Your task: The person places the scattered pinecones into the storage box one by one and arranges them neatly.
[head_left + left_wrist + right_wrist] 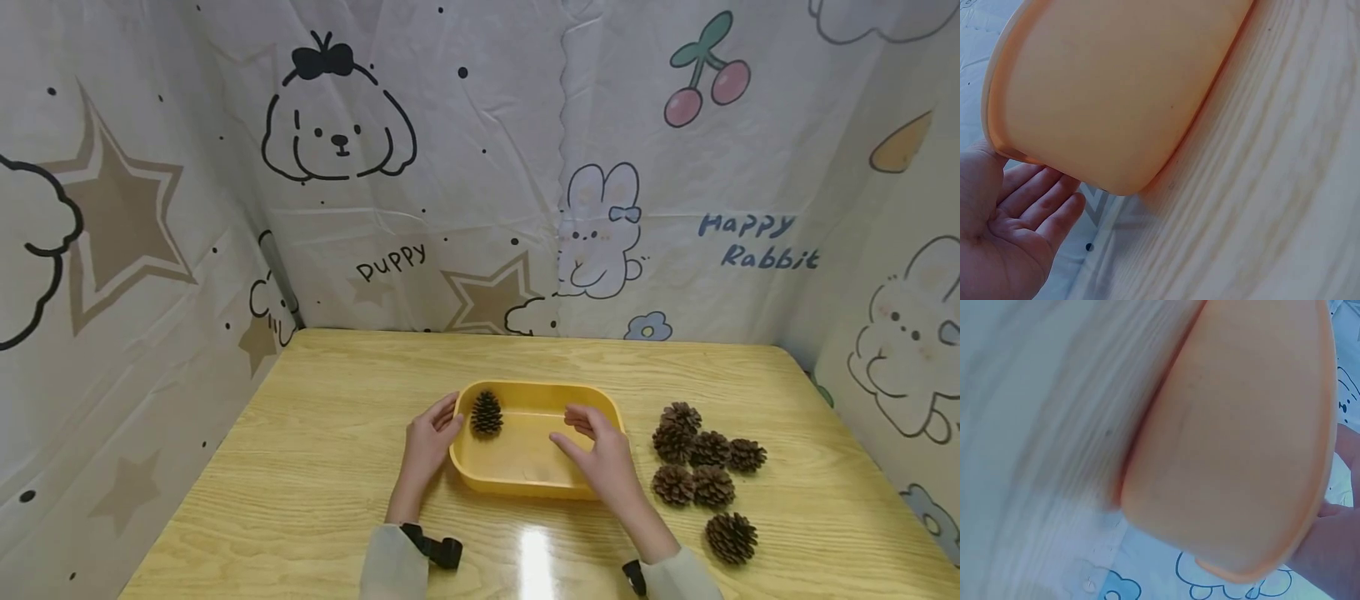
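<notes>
A yellow rectangular tray (525, 485) stands on the table, its side walls filling much of both wrist views. My left hand (429, 439) holds its left end, thumb at the rim and fingers along the outside; the left wrist view shows those fingers (1044, 200) at the end wall. Inside, near the left end, one brown pine cone (486, 414) lies on the tray floor. Over the tray's right part is my right hand (606, 458), thumb and fingers spread apart with nothing between them. The tray wall hides most of this hand in the right wrist view.
To the right of the tray, several pine cones (711, 450) lie in a loose cluster. A single pine cone (731, 538) sits nearer the front. The wood-grain table (315, 467) is bordered by printed cloth (465, 167) at the back and both sides.
</notes>
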`<state>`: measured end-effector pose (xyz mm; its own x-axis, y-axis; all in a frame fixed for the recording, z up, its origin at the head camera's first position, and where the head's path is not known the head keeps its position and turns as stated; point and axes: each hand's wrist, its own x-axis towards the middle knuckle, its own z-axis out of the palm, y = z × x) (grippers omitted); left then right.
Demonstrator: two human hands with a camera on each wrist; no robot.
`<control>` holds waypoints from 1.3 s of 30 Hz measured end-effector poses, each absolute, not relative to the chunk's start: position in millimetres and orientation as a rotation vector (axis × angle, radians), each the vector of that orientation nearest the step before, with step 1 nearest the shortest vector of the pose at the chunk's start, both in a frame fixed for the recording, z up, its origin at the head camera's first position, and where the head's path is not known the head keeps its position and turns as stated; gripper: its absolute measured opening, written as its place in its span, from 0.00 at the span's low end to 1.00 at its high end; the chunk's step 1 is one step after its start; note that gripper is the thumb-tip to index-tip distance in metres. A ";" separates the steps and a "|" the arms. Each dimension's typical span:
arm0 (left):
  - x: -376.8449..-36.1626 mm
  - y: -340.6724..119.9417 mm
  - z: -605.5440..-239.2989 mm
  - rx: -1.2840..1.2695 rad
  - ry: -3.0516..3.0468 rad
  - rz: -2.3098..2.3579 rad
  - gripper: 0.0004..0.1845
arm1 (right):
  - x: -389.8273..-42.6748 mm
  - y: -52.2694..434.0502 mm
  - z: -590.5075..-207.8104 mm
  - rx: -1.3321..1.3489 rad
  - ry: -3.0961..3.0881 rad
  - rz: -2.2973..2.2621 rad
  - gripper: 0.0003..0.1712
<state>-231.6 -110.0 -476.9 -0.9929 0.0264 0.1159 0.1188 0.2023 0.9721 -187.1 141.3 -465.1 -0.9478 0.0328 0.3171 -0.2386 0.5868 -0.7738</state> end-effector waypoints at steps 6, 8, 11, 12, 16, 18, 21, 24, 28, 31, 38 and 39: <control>-226.0 -109.7 -467.0 -0.150 -2.389 -1.926 0.23 | -179.2 151.6 -463.8 0.132 -2.505 1.295 0.28; -226.5 -109.7 -467.4 -0.156 -2.379 -1.933 0.23 | -176.1 155.0 -461.7 0.115 -2.508 1.309 0.29; -236.0 -110.7 -483.4 -0.145 -2.362 -1.936 0.23 | -171.1 160.1 -458.8 0.092 -2.515 1.320 0.30; -239.1 -110.9 -488.5 -0.139 -2.358 -1.937 0.23 | -169.6 161.9 -458.6 0.086 -2.514 1.311 0.30; -247.8 -111.8 -503.4 -0.118 -2.356 -1.929 0.23 | -163.9 169.5 -459.5 0.068 -2.504 1.233 0.28; -247.9 -111.9 -503.3 -0.115 -2.355 -1.932 0.23 | -161.1 173.2 -459.9 0.063 -2.491 1.199 0.27; -247.8 -112.1 -503.6 -0.112 -2.356 -1.930 0.23 | -156.6 179.0 -460.6 0.050 -2.473 1.149 0.27; -247.7 -112.3 -504.0 -0.114 -2.363 -1.922 0.23 | -151.6 184.7 -461.0 0.037 -2.459 1.129 0.28; -247.3 -112.1 -504.0 -0.115 -2.371 -1.913 0.23 | -143.5 190.7 -459.5 0.018 -2.476 1.111 0.28; -246.8 -112.0 -503.9 -0.116 -2.372 -1.909 0.23 | -138.0 194.2 -458.2 -0.009 -2.499 1.086 0.28; -245.5 -111.4 -503.9 -0.124 -2.373 -1.908 0.23 | -125.4 201.9 -453.0 -0.100 -2.556 1.085 0.29; -245.4 -111.3 -504.0 -0.124 -2.372 -1.909 0.23 | -123.6 203.3 -452.6 -0.106 -2.562 1.089 0.29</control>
